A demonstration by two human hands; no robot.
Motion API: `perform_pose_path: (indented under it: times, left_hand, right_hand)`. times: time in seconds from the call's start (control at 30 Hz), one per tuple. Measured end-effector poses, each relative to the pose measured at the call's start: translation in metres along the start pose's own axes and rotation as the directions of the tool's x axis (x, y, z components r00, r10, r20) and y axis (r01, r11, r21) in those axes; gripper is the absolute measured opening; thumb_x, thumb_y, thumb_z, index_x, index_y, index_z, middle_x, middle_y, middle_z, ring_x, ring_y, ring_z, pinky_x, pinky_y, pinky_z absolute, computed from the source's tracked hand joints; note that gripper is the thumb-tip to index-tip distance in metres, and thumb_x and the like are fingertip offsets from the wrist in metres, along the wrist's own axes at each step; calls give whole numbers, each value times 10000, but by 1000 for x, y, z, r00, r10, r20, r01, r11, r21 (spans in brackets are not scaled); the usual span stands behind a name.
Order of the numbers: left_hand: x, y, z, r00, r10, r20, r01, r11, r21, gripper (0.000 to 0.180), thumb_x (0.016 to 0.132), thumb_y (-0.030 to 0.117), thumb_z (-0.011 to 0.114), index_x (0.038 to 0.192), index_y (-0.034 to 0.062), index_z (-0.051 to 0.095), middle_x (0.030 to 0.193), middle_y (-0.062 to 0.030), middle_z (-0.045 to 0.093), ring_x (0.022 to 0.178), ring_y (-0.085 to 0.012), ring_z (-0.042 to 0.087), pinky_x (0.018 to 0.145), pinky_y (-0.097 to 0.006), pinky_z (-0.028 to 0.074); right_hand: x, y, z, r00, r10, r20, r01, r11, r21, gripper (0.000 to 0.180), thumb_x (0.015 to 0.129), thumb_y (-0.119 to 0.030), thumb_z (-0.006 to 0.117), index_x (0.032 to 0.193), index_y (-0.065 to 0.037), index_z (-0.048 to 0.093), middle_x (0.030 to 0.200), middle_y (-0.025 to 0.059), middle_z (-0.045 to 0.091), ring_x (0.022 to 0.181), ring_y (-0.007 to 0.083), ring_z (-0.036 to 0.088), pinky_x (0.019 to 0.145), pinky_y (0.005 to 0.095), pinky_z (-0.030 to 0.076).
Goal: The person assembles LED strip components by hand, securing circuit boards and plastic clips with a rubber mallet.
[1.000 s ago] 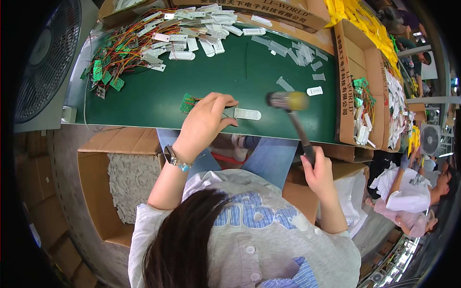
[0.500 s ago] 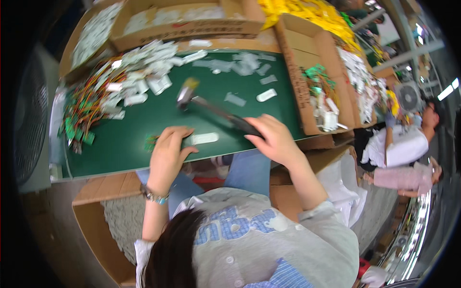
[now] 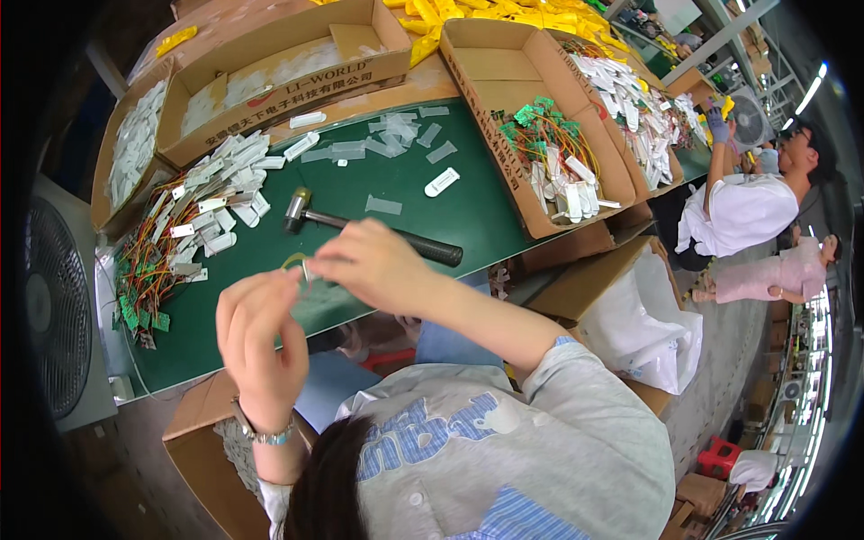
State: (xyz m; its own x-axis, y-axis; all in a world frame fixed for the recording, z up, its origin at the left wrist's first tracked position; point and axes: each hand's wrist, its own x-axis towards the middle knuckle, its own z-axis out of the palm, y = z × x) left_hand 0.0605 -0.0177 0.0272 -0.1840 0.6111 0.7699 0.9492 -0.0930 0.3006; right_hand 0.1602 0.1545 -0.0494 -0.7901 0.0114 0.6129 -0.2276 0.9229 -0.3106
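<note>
In front of me, above the near part of the green table, both hands are raised and meet at the fingertips. My left hand (image 3: 259,335) pinches a small wired white plastic piece (image 3: 306,269); a yellow wire loops up beside it. My right hand (image 3: 376,268) grips the same piece from the right, its fingers hiding most of it. Just beyond the right hand, a hammer (image 3: 430,247) lies on the table with its metal head to the left and its black handle to the right; no hand touches it.
At left lies a heap of white pieces (image 3: 220,202) with wires and green boards. Clear plastic strips (image 3: 384,205) and a loose white piece (image 3: 442,183) lie farther back. Cardboard boxes (image 3: 468,63) line the far and right sides. A fan (image 3: 45,297) stands left; a person (image 3: 738,211) sits at right.
My right hand has let go of the hammer, which now lies on the table. Both hands have come together, and the white piece has been lifted off the table.
</note>
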Motion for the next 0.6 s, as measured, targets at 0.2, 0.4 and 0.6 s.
perform_pose_path:
  times: [0.2, 0.4, 0.6]
  left_hand:
    - [43, 60, -41, 907, 402, -124, -420, 883, -209, 514, 857, 5, 590, 1332, 146, 453, 1031, -73, 662, 862, -270, 584, 646, -353, 465]
    - [49, 43, -48, 780, 584, -226, -616, 780, -112, 483, 940, 127, 570, 1385, 156, 382, 1041, -49, 665, 901, -243, 574, 644, -322, 455]
    - [26, 48, -56, 921, 362, -141, -389, 848, -360, 546, 969, 275, 563, 1456, 195, 329, 1108, -92, 681, 919, -261, 583, 686, -355, 462]
  right_hand:
    - [30, 34, -116, 907, -115, -405, -99, 877, -470, 327, 767, -52, 725, 1088, -101, 693, 964, 54, 670, 831, 267, 604, 740, 397, 490]
    - [-59, 83, -211, 836, 317, -448, -549, 503, -668, 226, 882, -126, 681, 1099, -80, 718, 1013, 122, 675, 959, 321, 621, 863, 420, 493]
    - [-132, 100, -193, 500, 781, -374, -804, 257, -536, 229, 855, -162, 708, 1063, -72, 735, 1016, 111, 684, 955, 318, 625, 865, 423, 499]
